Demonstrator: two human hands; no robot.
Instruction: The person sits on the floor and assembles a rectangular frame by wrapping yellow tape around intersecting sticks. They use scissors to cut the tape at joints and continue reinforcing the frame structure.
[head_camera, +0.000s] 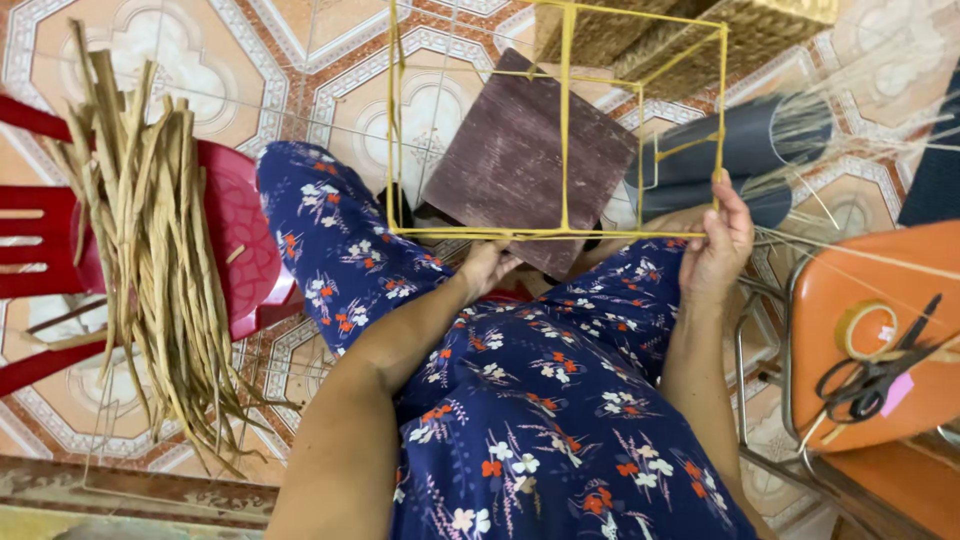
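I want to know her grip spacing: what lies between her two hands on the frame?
In the head view, the yellow wire frame's bottom bar spans from left hand to right hand, with the brown square board behind it.

Both bare forearms reach forward over the seated person's lap, elbows bent and close to the body. The left hand (487, 266) sits low and near the centre, fingers curled shut in a grip, knuckles turned away. The right hand (718, 245) is raised slightly higher and farther right, palm inward, thumb and fingertips pinched together at the top.
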